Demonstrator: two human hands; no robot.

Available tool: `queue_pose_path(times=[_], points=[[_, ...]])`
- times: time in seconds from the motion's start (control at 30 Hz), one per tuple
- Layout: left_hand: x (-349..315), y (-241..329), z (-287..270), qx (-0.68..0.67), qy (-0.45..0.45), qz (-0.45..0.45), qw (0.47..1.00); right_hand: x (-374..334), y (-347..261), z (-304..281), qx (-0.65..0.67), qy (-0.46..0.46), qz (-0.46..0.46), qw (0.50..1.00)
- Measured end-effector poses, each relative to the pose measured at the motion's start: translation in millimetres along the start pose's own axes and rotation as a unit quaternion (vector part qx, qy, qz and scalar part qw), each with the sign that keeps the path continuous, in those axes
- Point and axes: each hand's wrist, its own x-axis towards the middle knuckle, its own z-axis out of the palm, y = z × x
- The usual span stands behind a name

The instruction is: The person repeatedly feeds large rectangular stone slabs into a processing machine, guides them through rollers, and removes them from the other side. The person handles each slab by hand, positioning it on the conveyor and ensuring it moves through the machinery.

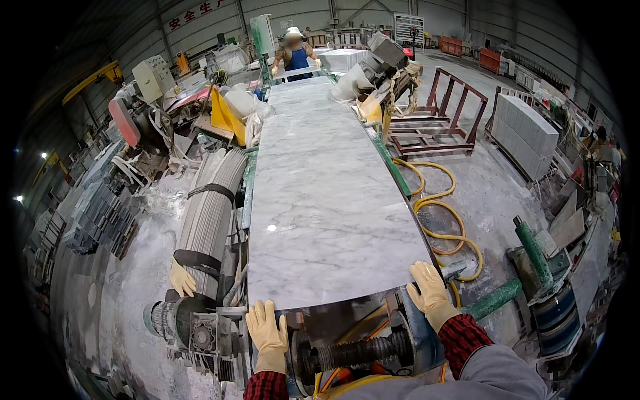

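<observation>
A long slab of polished white marble with grey veins [327, 213] lies flat on a conveyor bed, stretching away from me. At its near left corner is my left hand [268, 340], in a cream rubber glove, fingers stretched out and fingertips at the slab's edge. My right hand [432, 297], gloved the same way, rests at the near right corner with its fingers extended. Neither hand is wrapped round anything. Below the slab's near edge a dark ribbed roller shaft [357, 352] shows between my hands. Thumb contact with the slab's underside cannot be made out.
Left of the bed stand a strapped bundle of pale strips [208, 220], a loose glove [182, 277] and a motor [167, 320]. A yellow hose [460, 230] coils at right, near a maroon rack [437, 117]. A person [293, 57] stands at the far end.
</observation>
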Motion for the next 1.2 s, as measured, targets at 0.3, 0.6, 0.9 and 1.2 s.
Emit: queue_pose_path(times=[0.3, 0.6, 0.9, 1.2], points=[[0, 7, -12, -0.003, -0.008, 0.002, 1.0, -5, 0, -2, -0.001, 0.002, 0.004, 1.0], [-5, 3, -8, 0.007, -0.002, 0.007, 1.0, -8, 1, -1, 0.011, 0.015, -0.008, 1.0], [-9, 4, -7, 0.012, -0.001, 0.003, 1.0, -8, -4, -7, 0.01, 0.018, -0.007, 1.0], [-11, 4, -11, 0.006, -0.014, -0.002, 1.0, -13, -3, -5, 0.003, 0.01, -0.007, 1.0]])
